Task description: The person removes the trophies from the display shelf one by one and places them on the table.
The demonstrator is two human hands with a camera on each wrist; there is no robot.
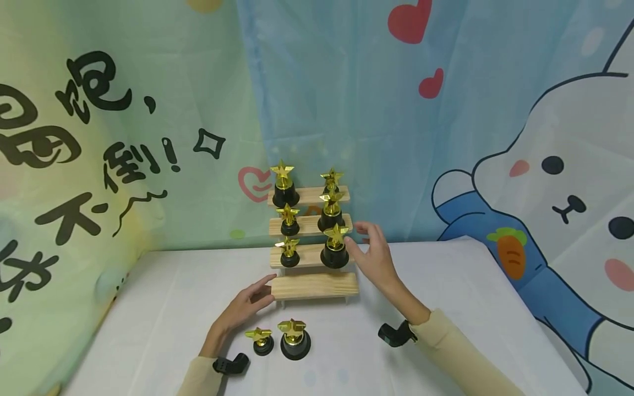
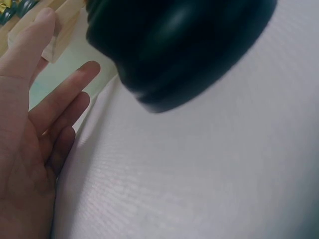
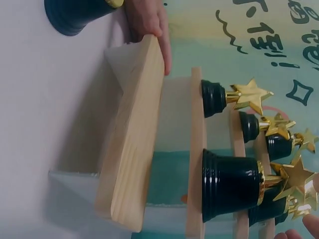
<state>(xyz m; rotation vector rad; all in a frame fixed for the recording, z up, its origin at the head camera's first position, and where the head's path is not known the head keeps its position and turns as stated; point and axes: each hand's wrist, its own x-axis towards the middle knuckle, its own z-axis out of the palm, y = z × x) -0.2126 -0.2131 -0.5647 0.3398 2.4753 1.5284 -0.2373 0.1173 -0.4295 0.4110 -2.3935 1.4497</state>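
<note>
My left hand [image 1: 247, 302] holds the left end of the bottom step of a tiered wooden display stand [image 1: 314, 286], thumb at the near side and fingers reaching behind. Beside the stand's right edge is my right hand [image 1: 375, 261], empty, its fingers spread loosely. Its thumb is close to a large gold star trophy [image 1: 334, 254] with a black base on the second step up. In the right wrist view its fingertips [image 3: 312, 226] show at the lower right corner, near that large trophy [image 3: 232, 184]. A small star trophy [image 1: 289, 256] stands left on the same step.
Higher steps carry more trophies, including a large one [image 1: 284, 192] at top left. A small trophy [image 1: 262, 344] and a large trophy [image 1: 295, 345] stand on the white tablecloth [image 1: 396, 363] before the stand. A printed cloth backdrop [image 1: 346, 82] hangs behind.
</note>
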